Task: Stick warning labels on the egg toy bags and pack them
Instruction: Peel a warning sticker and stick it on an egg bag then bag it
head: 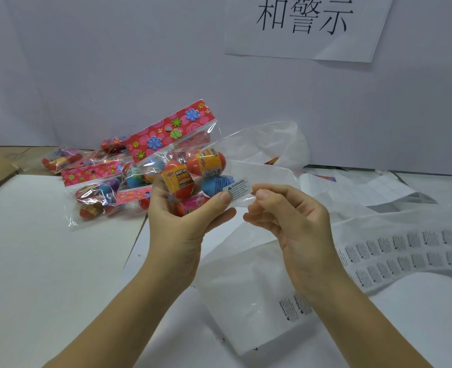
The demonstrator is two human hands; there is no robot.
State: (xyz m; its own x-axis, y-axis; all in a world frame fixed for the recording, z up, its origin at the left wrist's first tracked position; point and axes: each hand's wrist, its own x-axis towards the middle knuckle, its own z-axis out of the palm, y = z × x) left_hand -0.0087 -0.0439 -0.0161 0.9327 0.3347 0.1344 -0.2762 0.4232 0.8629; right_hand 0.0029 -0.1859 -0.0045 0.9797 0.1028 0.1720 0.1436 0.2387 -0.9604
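Bag [190, 166] of eggs [206, 162] is held up over the table [47, 248], flowered header [171, 131] up and away, clear bottom corner toward the person. Left hand [185, 227] grips it from below, fingers curled round the eggs and thumb pressed on the left end of the label [237, 188]. Right hand [291, 216] pinches the clear corner just beside the label's right end, thumb and forefinger together. Can't tell if the pads also catch the label edge.

Label's long axis runs left to right between the two thumbs, tilted slightly up to the right, so smoothing it likely means a stroke along that line. Left thumb is already on it and the right one is just off its end.

Hard to see:
- bag's lower edge, hidden behind the left palm
- whether the label lies fully flat
- small print, apart from "WARNING"

Also there: label sheet [405, 251] at right, white pouch [246, 288] under the wrists, pile [94, 187] of more bags at left.
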